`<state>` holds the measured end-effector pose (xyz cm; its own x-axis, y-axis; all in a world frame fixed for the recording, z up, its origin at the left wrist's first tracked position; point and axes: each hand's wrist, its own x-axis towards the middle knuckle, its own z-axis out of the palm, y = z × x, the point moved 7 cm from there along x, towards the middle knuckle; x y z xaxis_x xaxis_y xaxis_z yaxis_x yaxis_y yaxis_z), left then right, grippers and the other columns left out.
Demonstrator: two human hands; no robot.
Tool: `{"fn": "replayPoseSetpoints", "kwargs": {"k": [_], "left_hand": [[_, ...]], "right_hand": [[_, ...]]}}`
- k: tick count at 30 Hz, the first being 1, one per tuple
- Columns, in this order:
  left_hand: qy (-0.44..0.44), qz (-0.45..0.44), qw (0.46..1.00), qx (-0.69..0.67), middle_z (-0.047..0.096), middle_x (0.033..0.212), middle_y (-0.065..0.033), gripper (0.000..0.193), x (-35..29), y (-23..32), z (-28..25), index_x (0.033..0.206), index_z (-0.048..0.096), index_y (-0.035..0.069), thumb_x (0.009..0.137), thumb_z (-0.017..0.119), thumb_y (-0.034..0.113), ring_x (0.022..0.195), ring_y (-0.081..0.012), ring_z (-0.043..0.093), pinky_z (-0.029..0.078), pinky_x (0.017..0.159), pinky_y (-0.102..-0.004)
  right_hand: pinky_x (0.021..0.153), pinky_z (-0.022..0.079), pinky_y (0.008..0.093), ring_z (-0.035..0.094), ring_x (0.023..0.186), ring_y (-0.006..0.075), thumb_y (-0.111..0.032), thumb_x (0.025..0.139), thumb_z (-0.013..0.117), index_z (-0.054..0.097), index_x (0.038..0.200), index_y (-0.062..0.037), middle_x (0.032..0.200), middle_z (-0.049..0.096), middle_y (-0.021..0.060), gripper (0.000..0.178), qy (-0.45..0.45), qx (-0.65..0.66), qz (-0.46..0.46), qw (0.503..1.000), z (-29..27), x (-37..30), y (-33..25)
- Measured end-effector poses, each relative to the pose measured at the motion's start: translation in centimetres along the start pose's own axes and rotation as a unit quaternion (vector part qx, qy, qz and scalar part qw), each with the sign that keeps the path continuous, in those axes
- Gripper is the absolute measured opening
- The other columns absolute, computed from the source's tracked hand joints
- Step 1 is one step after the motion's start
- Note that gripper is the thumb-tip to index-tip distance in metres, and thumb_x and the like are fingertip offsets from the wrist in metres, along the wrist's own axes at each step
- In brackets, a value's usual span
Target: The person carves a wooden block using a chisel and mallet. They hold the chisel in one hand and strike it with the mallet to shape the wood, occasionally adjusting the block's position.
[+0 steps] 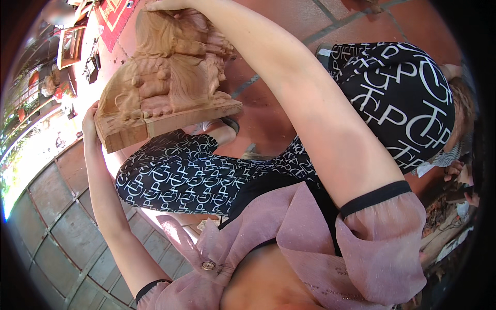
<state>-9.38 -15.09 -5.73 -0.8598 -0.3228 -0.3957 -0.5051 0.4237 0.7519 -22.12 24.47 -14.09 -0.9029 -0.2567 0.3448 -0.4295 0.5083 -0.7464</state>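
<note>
Tilted in front of me at the upper left is a carved wooden sculpture [160, 85], light brown, with rounded figures and long flowing grooves. Its flat, thick base [175, 123] faces toward me. My left hand [91, 123] is closed around the left corner of that base, most of its fingers hidden behind the wood. Over the sculpture's far top end lies my right hand [168, 5], gripping it with bent fingers, partly cut off by the picture's edge. The carving is held above my legs [181, 173] in black patterned trousers.
Reddish floor tiles [263, 121] spread beyond my legs, and greyer tiles [62, 222] lie to the left. A red rug [114, 20] and a wooden frame-like piece [71, 46] are at the upper left. Another person's hand [454, 169] shows at the right edge, near wooden pieces [439, 243].
</note>
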Motion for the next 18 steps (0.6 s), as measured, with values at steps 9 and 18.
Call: {"fn": "replayPoseSetpoints", "kwargs": {"k": [9, 18], "left_hand": [[-0.042, -0.020, 0.999, -0.002, 0.062, 0.112, -0.0155, 0.043, 0.5, -0.3, 0.7, 0.123, 0.053, -0.006, 0.089, 0.034, 0.011, 0.098, -0.0226, 0.063, 0.053, 0.085, -0.0335], [-0.053, -0.052, 0.997, -0.026, 0.064, 0.108, -0.0142, 0.041, 2.6, -1.5, -0.4, 0.122, 0.054, -0.005, 0.090, 0.035, 0.012, 0.091, -0.0205, 0.065, 0.054, 0.081, -0.0324]], "right_hand": [[0.086, 0.045, 0.0434, 0.059, 0.093, 0.0319, -0.026, 0.067, 0.076, 0.064, 0.103, -0.0101, 0.093, 0.064, 0.0111, 0.041, 0.435, 0.120, -0.052, 0.891, -1.0, -7.9, 0.6], [0.080, 0.046, 0.0337, 0.055, 0.082, 0.0203, -0.040, 0.072, 0.079, 0.061, 0.104, -0.0066, 0.095, 0.052, 0.0081, 0.050, 0.361, 0.425, 0.280, 0.782, 10.6, -18.3, 4.7]]}}
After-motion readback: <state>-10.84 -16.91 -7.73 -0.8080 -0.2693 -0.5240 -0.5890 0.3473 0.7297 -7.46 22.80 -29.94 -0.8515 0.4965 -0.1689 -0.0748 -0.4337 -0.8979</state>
